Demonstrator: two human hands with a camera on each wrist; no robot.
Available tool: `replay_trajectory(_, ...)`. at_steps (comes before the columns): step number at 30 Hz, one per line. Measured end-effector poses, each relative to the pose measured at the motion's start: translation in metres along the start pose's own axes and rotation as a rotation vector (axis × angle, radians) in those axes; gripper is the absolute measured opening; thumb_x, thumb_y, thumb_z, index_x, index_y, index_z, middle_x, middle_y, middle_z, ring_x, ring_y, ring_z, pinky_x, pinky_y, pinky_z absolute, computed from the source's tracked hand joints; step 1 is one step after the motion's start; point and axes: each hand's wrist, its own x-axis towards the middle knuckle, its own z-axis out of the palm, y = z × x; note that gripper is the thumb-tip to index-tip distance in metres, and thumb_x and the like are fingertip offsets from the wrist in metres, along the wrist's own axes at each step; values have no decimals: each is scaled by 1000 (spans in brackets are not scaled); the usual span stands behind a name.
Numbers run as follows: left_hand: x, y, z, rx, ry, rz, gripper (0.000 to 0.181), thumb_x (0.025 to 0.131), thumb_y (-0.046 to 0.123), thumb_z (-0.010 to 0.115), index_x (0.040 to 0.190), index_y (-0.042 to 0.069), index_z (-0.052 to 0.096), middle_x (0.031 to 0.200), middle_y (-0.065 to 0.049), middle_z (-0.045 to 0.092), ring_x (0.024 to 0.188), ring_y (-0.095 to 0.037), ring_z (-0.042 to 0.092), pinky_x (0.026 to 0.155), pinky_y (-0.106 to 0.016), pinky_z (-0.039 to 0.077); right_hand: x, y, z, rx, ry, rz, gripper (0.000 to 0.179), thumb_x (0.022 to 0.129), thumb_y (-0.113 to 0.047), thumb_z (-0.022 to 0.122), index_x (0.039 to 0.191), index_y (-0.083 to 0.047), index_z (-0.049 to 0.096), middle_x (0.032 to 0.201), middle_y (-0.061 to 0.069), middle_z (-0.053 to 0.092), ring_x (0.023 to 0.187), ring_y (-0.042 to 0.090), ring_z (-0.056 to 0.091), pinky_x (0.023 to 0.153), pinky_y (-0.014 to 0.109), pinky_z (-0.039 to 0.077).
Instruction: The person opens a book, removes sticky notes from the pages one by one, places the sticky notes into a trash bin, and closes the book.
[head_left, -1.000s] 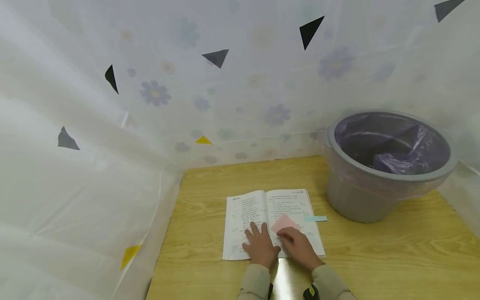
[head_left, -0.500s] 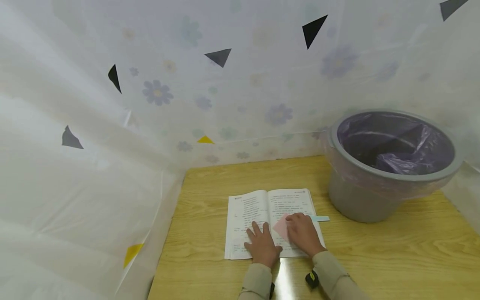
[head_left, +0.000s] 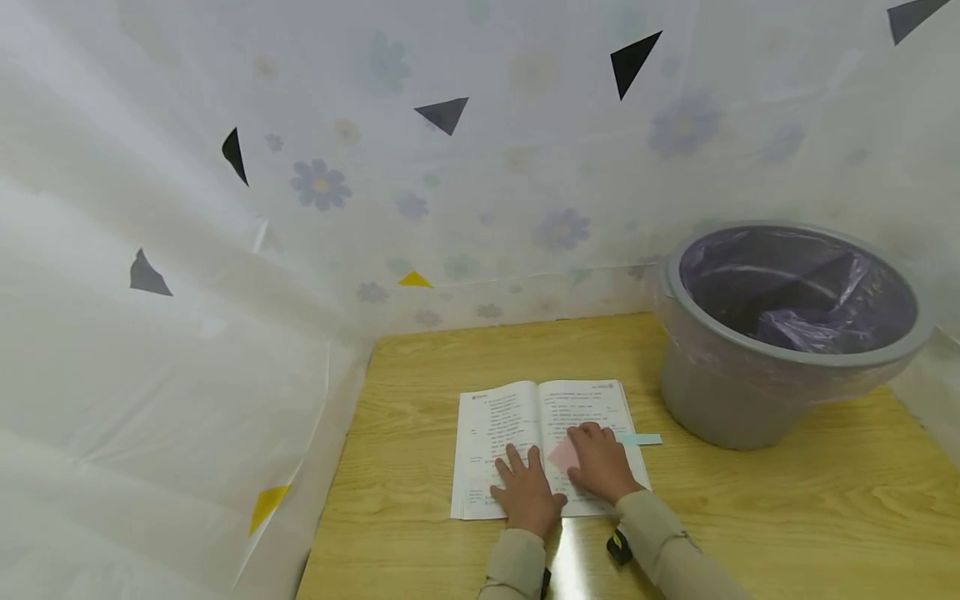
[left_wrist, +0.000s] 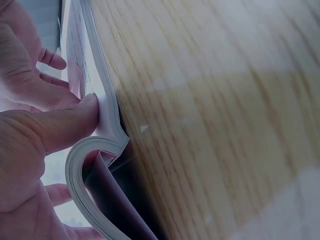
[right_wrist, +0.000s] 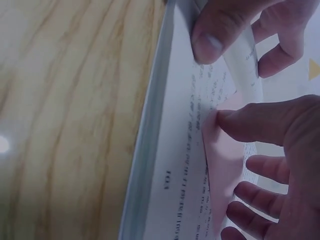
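An open book (head_left: pixel 495 408) with printed pages lies on the table. My left hand (head_left: pixel 525 492) rests with spread fingers on its left page, the thumb reaching over to the right page near the spine. My right hand (head_left: pixel 602 462) lies on the right page, its fingers extended over a pink sticky note (head_left: pixel 562 457) and covering the note's right part. In the right wrist view the right thumb touches the edge of the pink paper (right_wrist: pixel 222 160). A light blue tab (head_left: pixel 645 439) sticks out past the page's right edge, just beyond the right hand.
A grey bucket (head_left: pixel 720 408) with a purple plastic liner stands on the wooden table (head_left: pixel 420 367), back right of the book. White sheeting (head_left: pixel 300 275) with flowers and coloured triangles encloses the back and left sides.
My right hand has gone from the pink note's lower edge up and right across it, its fingers now flatter over the note. My left hand keeps its place on the book.
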Motion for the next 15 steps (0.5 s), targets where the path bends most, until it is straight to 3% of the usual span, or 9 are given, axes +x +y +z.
replay_trajectory(6,-1,1,0,2,-16,-11,89,71,43,86,146,17,44,159,-24,31,143,-51,33,102,-74,37,3,1,0,-25,-25,4,64,75,-23,80,132,-5,58,123,20,58,109,39,54,83,59,49)
replay_trajectory(15,-1,0,2,-6,15,4,89,70,42,87,144,16,46,158,-24,32,142,-51,34,101,-74,37,8,2,0,12,-51,33,72,72,-22,82,136,-3,55,120,21,57,108,37,52,86,58,49)
